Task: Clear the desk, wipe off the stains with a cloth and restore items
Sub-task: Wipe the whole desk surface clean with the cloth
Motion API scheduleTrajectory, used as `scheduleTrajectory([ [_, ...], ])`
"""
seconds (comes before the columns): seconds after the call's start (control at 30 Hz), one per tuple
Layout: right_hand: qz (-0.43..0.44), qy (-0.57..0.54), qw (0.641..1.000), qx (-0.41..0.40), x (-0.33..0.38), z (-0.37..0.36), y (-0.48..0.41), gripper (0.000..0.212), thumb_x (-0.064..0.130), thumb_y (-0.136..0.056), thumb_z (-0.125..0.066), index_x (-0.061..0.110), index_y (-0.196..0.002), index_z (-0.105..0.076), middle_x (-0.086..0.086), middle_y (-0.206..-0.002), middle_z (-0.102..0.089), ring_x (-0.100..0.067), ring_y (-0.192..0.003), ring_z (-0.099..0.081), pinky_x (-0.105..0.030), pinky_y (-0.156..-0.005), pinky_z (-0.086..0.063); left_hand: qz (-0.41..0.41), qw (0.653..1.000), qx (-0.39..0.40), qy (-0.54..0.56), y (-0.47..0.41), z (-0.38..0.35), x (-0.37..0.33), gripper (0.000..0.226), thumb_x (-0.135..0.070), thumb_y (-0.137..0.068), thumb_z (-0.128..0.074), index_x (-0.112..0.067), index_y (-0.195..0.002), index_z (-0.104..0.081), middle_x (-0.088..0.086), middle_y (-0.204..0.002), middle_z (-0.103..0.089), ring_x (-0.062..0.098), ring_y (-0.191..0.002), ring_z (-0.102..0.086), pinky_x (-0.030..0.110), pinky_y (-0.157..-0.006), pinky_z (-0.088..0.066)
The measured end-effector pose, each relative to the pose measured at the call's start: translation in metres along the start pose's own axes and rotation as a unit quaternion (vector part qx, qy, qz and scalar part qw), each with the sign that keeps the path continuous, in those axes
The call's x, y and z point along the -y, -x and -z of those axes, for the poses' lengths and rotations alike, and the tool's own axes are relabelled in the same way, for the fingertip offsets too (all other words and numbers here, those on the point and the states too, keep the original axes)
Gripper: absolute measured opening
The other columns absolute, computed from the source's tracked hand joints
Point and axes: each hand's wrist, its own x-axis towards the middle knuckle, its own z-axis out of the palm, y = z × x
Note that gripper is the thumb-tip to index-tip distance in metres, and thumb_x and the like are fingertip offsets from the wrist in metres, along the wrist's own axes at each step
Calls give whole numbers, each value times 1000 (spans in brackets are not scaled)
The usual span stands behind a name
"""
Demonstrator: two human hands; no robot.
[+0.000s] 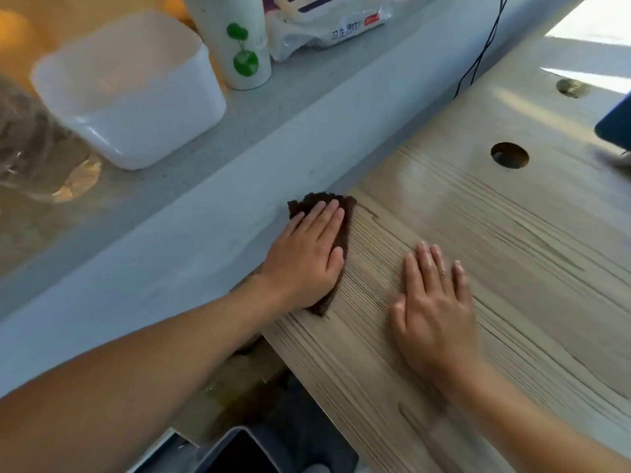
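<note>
A dark brown cloth (345, 218) lies on the wooden desk (512, 250) at its left edge, against the grey ledge. My left hand (305, 256) lies flat on the cloth with straight fingers, pressing it onto the wood. To its right, my right hand (435, 308) rests palm down on the bare desk, fingers straight, holding nothing. A faint dark streak (368, 210) shows on the wood just beyond the cloth's far corner.
On the grey ledge (205, 213) stand a white plastic tub (129, 93), a white cup with green print (239, 39) and a pack of tissues (327, 18). The desk has two round cable holes (509, 155). A black cable (478, 52) and a dark object (614, 124) sit far right.
</note>
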Motion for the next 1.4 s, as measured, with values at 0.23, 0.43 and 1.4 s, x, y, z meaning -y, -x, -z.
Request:
scheduleTrajectory([
  [0.23, -13, 10, 1000, 8, 3, 1, -3, 68, 35, -93, -27, 2, -152, -31, -19, -160, -24, -31, -151, -14, -55, -121, -16, -41, 999, 29, 2, 97, -5, -19, 66, -45, -101, -25, -15, -159, -16, 1, -167, -8, 19, -152, -13, 46, -123, -15],
  [0.43, -25, -6, 999, 20, 6, 8, -2, 69, 36, -90, -31, 2, -150, -36, -20, -158, -30, -33, -150, -20, -55, -120, -19, 42, 999, 1, 2, 30, -5, 6, 69, -44, -97, -13, -13, -159, -11, 3, -167, -5, 19, -154, -6, 41, -125, -8],
  [1.4, -203, -28, 979, 1, -140, 14, -134, 71, 47, -87, -45, 7, -145, -43, -20, -153, -37, -36, -144, -33, -64, -112, -28, 16, 998, 28, 52, -364, 9, -120, 64, -40, -105, -18, -10, -159, -3, 9, -167, -4, 25, -153, -10, 42, -122, -14],
])
